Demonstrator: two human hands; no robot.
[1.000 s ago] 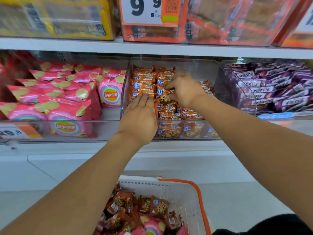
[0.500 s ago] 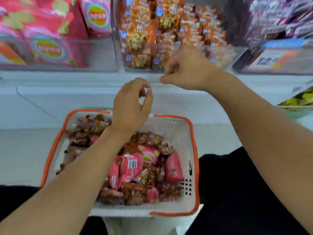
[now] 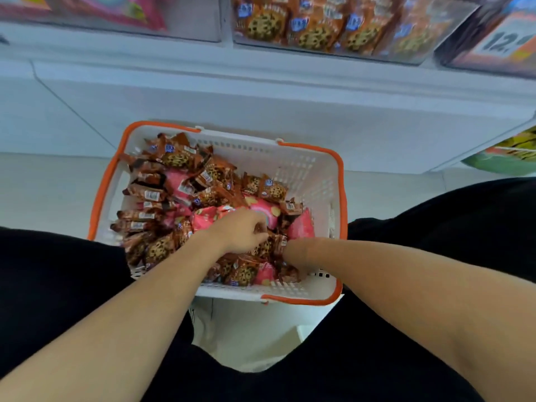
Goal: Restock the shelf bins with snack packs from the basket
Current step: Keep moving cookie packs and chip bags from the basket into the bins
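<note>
While unmoved: one basket point(image 3: 307, 169); two hands point(image 3: 242, 232)

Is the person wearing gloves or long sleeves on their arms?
No. The left hand is bare, with no glove, ring or watch showing. Both forearms are bare too, with no sleeves in sight. The right hand is hidden among the snack packs. The clothes below are black.

Basket point(image 3: 307, 169): matt white plastic, perforated walls, smooth orange plastic rim. Inside it, brown cookie packs point(image 3: 177, 158) in glossy crinkled foil film; pink packs point(image 3: 300, 227) beside them, same shiny film. Above basket, shelf bins point(image 3: 226, 21) of clear glossy plastic; shelf edge point(image 3: 261, 68) smooth, matt white. Price tag point(image 3: 504, 39) up right of basket looks paper. Black cloth point(image 3: 58, 285) left of basket, matt.
</note>
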